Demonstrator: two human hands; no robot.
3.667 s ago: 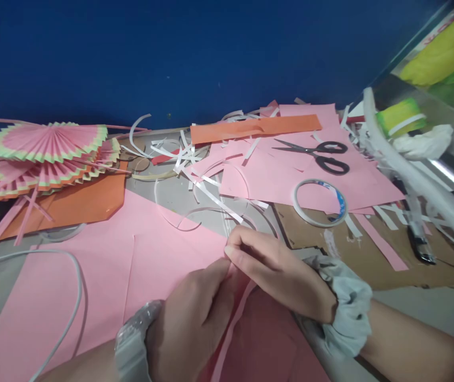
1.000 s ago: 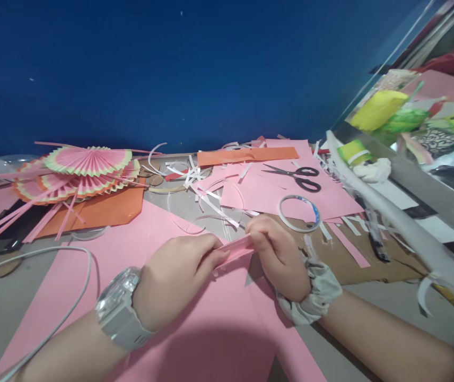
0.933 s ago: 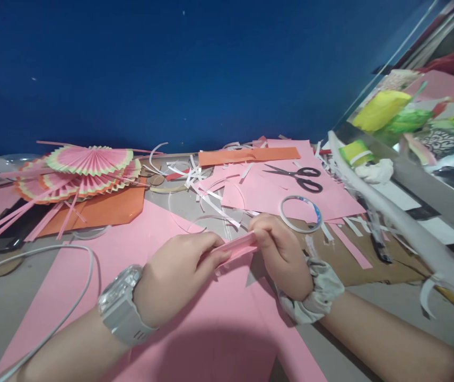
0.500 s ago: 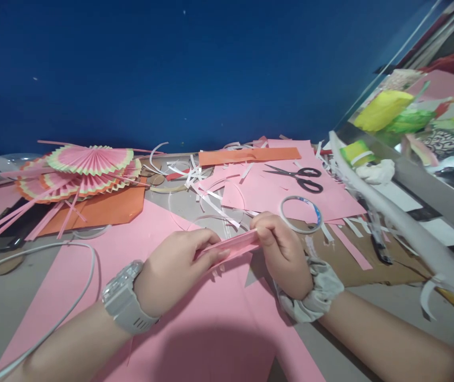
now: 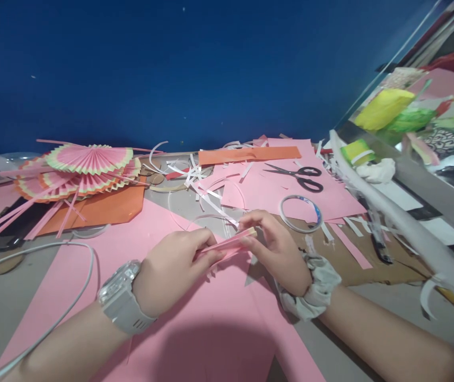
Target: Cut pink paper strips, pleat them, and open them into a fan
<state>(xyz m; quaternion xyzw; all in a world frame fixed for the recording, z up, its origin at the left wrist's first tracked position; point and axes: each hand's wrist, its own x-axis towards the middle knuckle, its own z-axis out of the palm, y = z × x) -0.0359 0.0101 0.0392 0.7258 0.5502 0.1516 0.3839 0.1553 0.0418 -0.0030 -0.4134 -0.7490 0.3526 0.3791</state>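
Note:
Between my two hands is a narrow folded strip of pink paper, its right end showing a pale yellowish edge. My left hand, with a grey watch on the wrist, pinches its left end between thumb and fingers. On the other end, my right hand has its thumb in front and its fingers curled behind; a grey-green scrunchie circles that wrist. Under both hands lies a large pink paper sheet. A roll of tape rests just beyond my right hand, and black-handled scissors lie on another pink sheet.
Pleated pink, green and orange paper fans sit at the left on orange paper. White paper scraps and an orange strip lie at the back. A white cable crosses at left; a cutter knife lies right.
My right hand has shifted slightly left along the folded strip and loosened from a tight fist-like grip, uncovering the strip's right end. My left hand has barely moved.

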